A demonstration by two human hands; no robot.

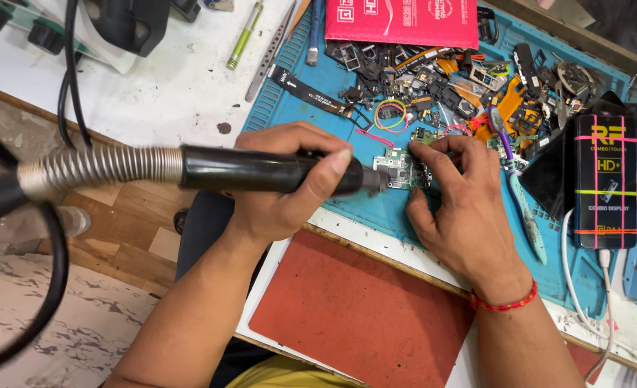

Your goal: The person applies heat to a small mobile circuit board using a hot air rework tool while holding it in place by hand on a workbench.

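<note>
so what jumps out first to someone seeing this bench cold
The black hot-air wand with its ribbed metal hose, gripped in the left hand at centre, its nozzle aimed at a small green circuit board that the right hand steadies on the blue work mat. Behind them, a heap of phone parts crowds the mat's far side, beneath a pink packet.

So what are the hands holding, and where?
The left hand grips the black hot-air tool around its handle. The right hand pins the small circuit board at its edge with its fingertips.
</note>
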